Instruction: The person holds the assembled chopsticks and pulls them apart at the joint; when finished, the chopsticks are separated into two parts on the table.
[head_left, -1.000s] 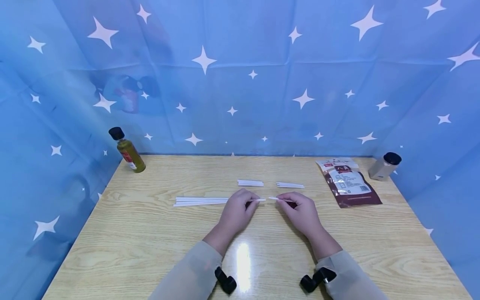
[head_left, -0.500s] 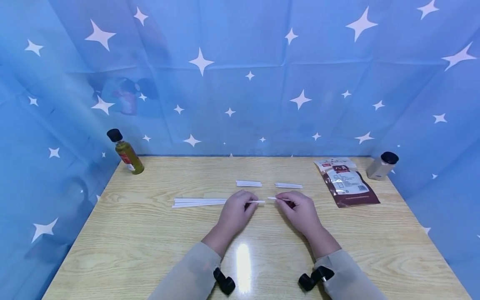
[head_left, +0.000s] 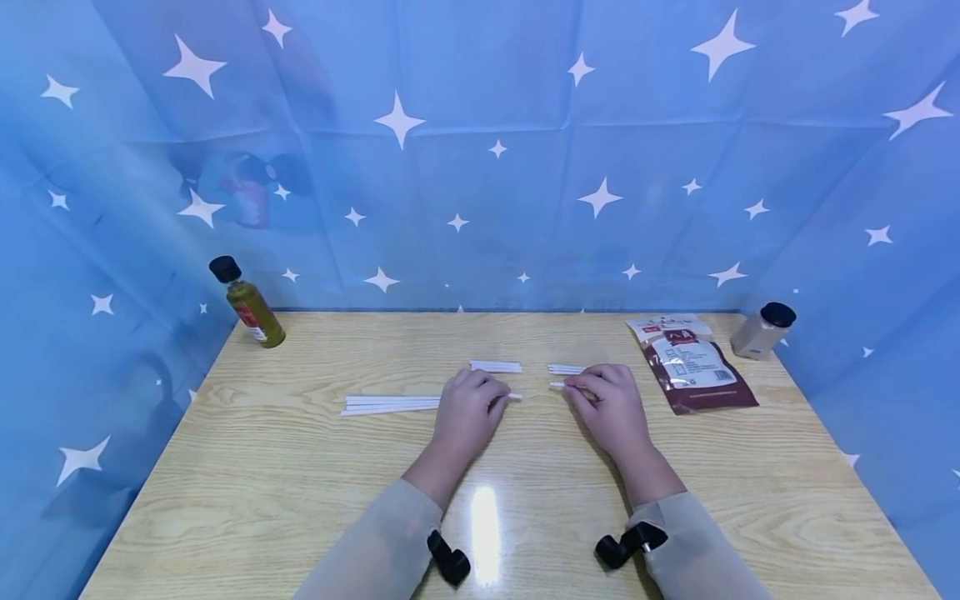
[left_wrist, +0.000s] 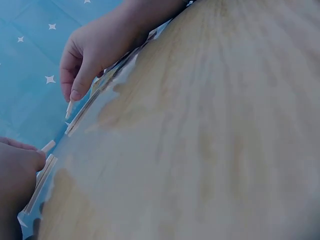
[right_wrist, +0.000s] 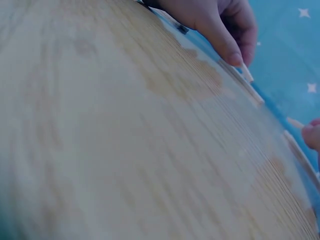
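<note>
In the head view my left hand [head_left: 467, 412] pinches a short white stick [head_left: 515, 397], whose end pokes out past the fingertips. My right hand [head_left: 611, 408] pinches another short white stick [head_left: 557, 385], its tip pointing left. A gap separates the two sticks. Just beyond the left hand lies a small row of short white sticks [head_left: 495, 367]. A second row of short sticks [head_left: 564, 369] is partly covered by the right hand. Longer white sticks [head_left: 390, 404] lie to the left, their right ends hidden behind the left hand. Both wrist views show the pinched sticks near the thumbs.
A bottle with green-brown contents [head_left: 255, 312] stands at the table's back left. On the right are a brown-and-white packet [head_left: 693, 367] and a black-capped jar [head_left: 761, 333]. A blue star-patterned curtain [head_left: 450, 167] hangs behind the wooden table [head_left: 300, 483].
The right hand has moved away from me and slightly right, over part of the right row. The left hand has shifted a little away and left, so the held sticks are farther apart.
</note>
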